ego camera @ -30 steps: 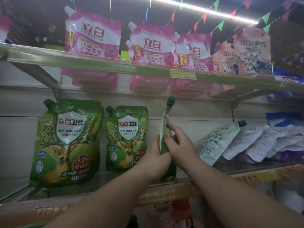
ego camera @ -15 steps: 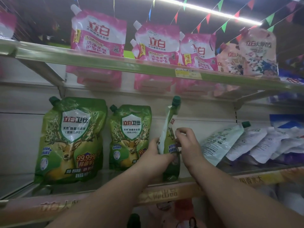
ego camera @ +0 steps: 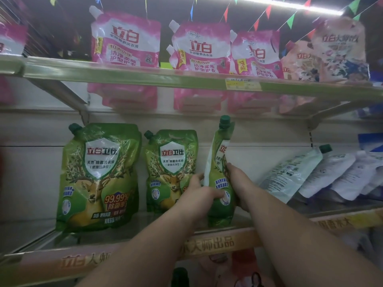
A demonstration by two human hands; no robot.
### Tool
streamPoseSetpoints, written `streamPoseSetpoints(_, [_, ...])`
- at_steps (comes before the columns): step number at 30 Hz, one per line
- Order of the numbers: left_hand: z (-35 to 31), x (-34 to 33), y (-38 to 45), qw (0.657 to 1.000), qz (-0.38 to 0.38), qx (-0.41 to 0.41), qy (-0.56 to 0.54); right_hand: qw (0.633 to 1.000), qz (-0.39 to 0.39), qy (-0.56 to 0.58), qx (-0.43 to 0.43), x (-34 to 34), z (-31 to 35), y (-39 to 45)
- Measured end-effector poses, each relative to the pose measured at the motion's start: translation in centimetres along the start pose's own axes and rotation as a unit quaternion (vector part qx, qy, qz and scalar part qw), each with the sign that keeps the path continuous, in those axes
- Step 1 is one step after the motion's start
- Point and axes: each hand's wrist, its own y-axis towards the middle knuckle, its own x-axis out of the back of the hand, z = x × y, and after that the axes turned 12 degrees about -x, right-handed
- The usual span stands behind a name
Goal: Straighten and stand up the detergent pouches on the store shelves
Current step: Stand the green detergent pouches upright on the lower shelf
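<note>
A green detergent pouch (ego camera: 220,160) with a dark green cap stands upright on the middle shelf (ego camera: 217,243), turned almost edge-on to me. My left hand (ego camera: 202,196) grips its left side and front low down. My right hand (ego camera: 238,183) presses its right side. Left of it, two more green pouches stand facing forward, a large one (ego camera: 99,175) and a smaller one (ego camera: 170,166). To the right, several white pouches (ego camera: 290,179) lie tipped over, leaning rightwards on the same shelf.
Pink pouches (ego camera: 201,48) stand in a row on the upper shelf (ego camera: 145,75), with floral pouches (ego camera: 339,50) at its right end. A yellow price tag (ego camera: 242,83) sits on that shelf's edge. Coloured bunting hangs overhead.
The held pouch has turned a little, showing more of its front. My right hand has slid from the front edge to the pouch's right side; my left hand now wraps lower on it.
</note>
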Motion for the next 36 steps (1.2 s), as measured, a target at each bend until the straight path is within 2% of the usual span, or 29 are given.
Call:
streamPoseSetpoints(3, [0.1,0.2,0.1,1.000,-0.013,0.003,-0.006,1.000,0.009,0.008,-0.010,0.0,-0.1,0.1])
streamPoseSetpoints(9, [0.2,0.3,0.2,0.998,-0.058,0.009,-0.012,1.000,-0.026,-0.018,-0.002,0.3,-0.5,0.1])
streamPoseSetpoints(16, [0.0,1.0,-0.8,0.988,-0.131,-0.021,0.079,0.993,-0.040,-0.108,0.036,0.3,-0.7,-0.9])
streamPoseSetpoints(25, [0.4,1.5,-0.6,0.978,-0.150,-0.021,0.142,0.989,-0.039,-0.138,0.039,0.1,-1.0,-0.1])
streamPoseSetpoints(34, [0.4,1.8,-0.2,0.976,-0.168,0.005,0.136,0.977,-0.061,-0.195,0.059,0.3,-1.0,0.6])
streamPoseSetpoints(36, [0.6,1.8,0.0,0.970,-0.196,0.013,0.141,0.976,-0.062,-0.198,0.061,0.3,-1.1,0.7])
